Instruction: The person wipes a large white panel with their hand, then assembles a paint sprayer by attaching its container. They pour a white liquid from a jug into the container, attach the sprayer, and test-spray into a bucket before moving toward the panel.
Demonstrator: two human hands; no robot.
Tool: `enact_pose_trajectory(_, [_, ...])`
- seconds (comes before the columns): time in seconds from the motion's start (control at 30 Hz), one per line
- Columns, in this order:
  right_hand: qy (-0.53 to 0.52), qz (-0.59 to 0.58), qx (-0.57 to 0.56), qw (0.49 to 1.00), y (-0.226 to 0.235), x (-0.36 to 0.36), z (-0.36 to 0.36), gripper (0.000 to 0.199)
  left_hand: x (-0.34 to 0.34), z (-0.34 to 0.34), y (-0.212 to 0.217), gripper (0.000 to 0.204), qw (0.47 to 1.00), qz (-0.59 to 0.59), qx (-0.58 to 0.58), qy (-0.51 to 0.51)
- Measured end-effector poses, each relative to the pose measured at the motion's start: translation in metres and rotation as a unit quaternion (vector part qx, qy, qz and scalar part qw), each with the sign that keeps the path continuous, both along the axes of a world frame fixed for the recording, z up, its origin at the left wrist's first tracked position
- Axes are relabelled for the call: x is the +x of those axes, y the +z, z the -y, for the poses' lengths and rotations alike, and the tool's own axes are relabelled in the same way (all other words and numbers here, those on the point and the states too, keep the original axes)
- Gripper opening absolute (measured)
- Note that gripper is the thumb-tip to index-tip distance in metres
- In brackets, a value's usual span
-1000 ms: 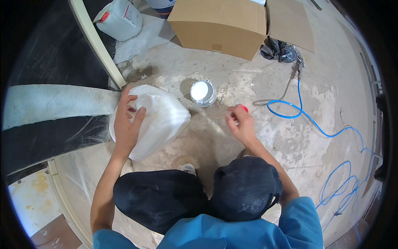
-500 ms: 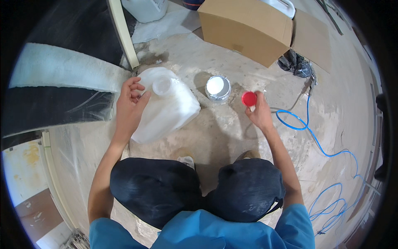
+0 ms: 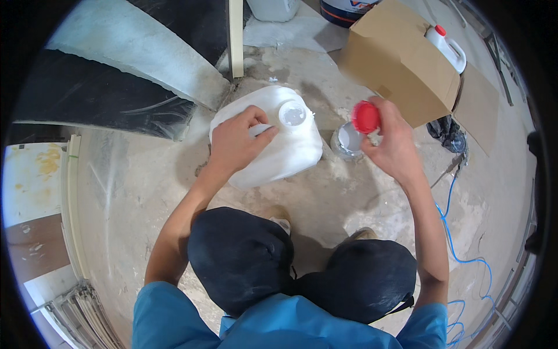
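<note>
A large white plastic jug (image 3: 285, 158) stands on the floor ahead of me, its round mouth (image 3: 292, 114) uncapped. My left hand (image 3: 239, 139) is closed around the jug's handle (image 3: 260, 130), just left of the mouth. To the right, my right hand (image 3: 394, 142) pinches a red screw cap (image 3: 365, 117) between thumb and fingers. The cap is held up with its hollow side partly facing me. Below it, beside the jug, is a small open can (image 3: 347, 142) with white inside; cap and hand partly cover it from view.
A cardboard box (image 3: 401, 64) sits at the far right, with a white bottle (image 3: 446, 49) with a red cap beside it. Black crumpled plastic (image 3: 446, 135) and a blue hose (image 3: 459, 256) lie on the right. A grey-white slab (image 3: 145, 55) and an upright strip (image 3: 235, 41) are far left.
My left hand has moved from beside the jug onto its handle. My right hand has brought the red cap in closer, over the small can. The whole view has shifted.
</note>
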State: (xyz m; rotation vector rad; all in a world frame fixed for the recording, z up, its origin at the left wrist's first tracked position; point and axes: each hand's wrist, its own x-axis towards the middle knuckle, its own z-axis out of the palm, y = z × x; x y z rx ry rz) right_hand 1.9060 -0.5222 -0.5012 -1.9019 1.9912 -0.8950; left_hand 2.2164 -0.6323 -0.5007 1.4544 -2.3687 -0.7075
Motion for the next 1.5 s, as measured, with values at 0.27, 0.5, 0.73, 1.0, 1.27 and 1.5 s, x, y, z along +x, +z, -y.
enact_pose_trajectory(0.27, [0.208, -0.098, 0.069, 0.971, 0.045, 0.065, 0.067, 0.060, 0.000, -0.001, 0.003, 0.031, 1.000, 0.019, 0.003, 0.003])
enact_pose_trajectory(0.5, [0.313, -0.094, 0.049, 0.944, 0.039, 0.071, 0.082, 0.041, 0.003, 0.001, -0.007, 0.033, 0.998, 0.032, -0.046, -0.013])
enact_pose_trajectory(0.73, [0.450, -0.151, 0.079, 0.877, 0.037, 0.067, 0.107, 0.051, 0.003, 0.003, -0.003, 0.036, 0.998, 0.049, -0.031, -0.020])
enact_pose_trajectory(1.0, [0.348, -0.247, 0.135, 0.894, 0.057, 0.075, 0.109, 0.053, 0.004, 0.003, 0.000, 0.032, 0.999, 0.043, -0.010, -0.024])
enact_pose_trajectory(1.27, [0.276, -0.280, 0.010, 0.919, 0.040, 0.086, 0.087, 0.055, 0.003, 0.002, 0.000, 0.033, 0.999, 0.039, -0.023, -0.025])
enact_pose_trajectory(1.5, [0.276, -0.235, 0.205, 0.909, 0.052, 0.085, 0.095, 0.057, 0.004, 0.004, -0.004, 0.037, 0.999, 0.048, -0.005, -0.019])
